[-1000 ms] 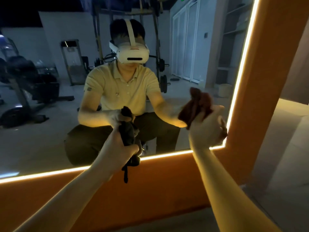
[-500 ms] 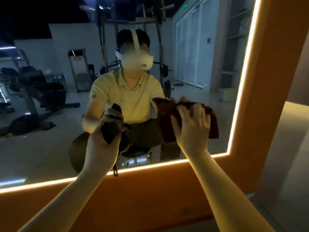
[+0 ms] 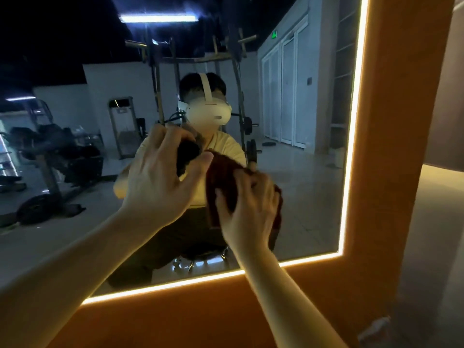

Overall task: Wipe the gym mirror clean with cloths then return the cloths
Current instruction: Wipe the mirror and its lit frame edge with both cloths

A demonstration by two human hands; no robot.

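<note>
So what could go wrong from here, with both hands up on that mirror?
1. The left hand and right hand are very close, so they could bump or tangle the cloths.
2. The dark cloth is bunched up in the left hand, so bare skin may smear the mirror.
3. The red-brown cloth seems only pressed flat by the right hand, so it might slip off.

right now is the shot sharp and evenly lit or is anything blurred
Head view: dim room, the light strip round the mirror blown out to white; right hand and red cloth smeared by motion, left hand gripping the dark cloth sharper.
</note>
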